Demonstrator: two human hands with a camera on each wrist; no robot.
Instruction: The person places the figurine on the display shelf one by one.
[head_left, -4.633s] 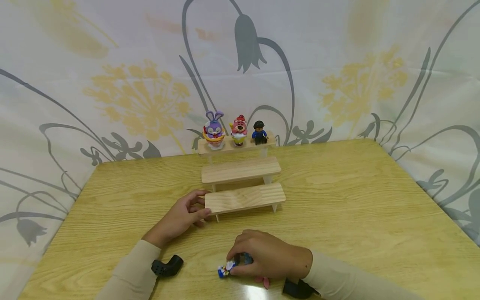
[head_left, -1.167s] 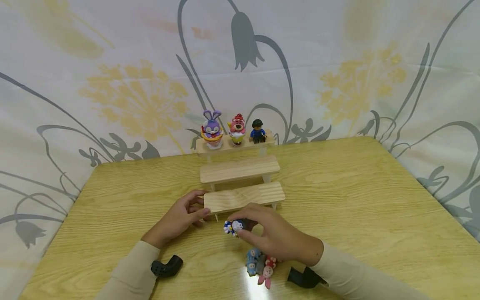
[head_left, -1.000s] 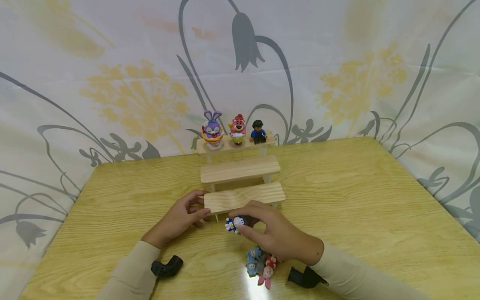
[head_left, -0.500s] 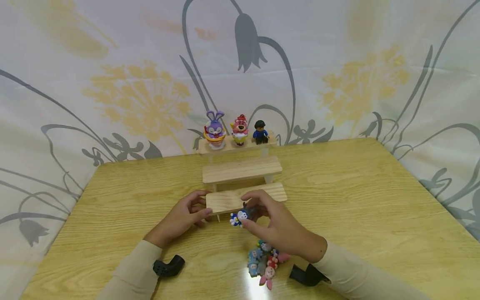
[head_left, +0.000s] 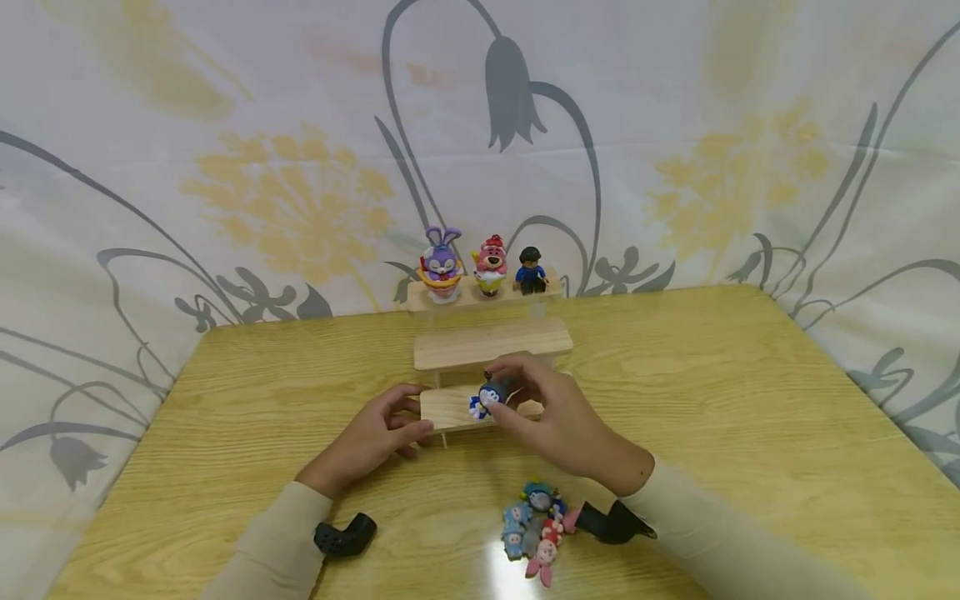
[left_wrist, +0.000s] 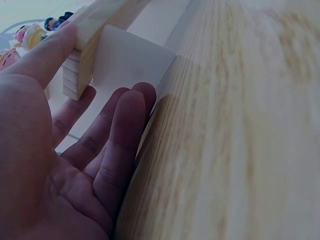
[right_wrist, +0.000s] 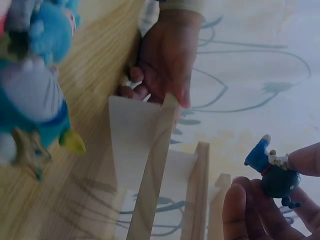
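Observation:
My right hand (head_left: 558,412) pinches a small blue-and-white figurine (head_left: 487,402) between thumb and fingers, close over the lowest step of a wooden three-step display stand (head_left: 446,408). In the right wrist view, the figurine (right_wrist: 281,181) shows a dark round head and a blue body, tilted sideways. My left hand (head_left: 378,437) holds the left end of that lowest step. In the left wrist view, the thumb lies along the top of the board (left_wrist: 75,75), the index fingertip is at its lower edge, and the other fingers are curled beside the white support (left_wrist: 125,57).
On the top step stand a purple rabbit figurine (head_left: 440,271), a pink bear figurine (head_left: 491,265) and a black-haired toy figure (head_left: 530,273). Several small figurines (head_left: 513,533) lie clustered on the wooden table (head_left: 697,400) in front of the stand. A patterned cloth (head_left: 300,83) hangs behind.
The right hand has taken the blue-and-white figurine from the cluster and carried it up and forward to the lowest step. The left hand has stayed at the step's end.

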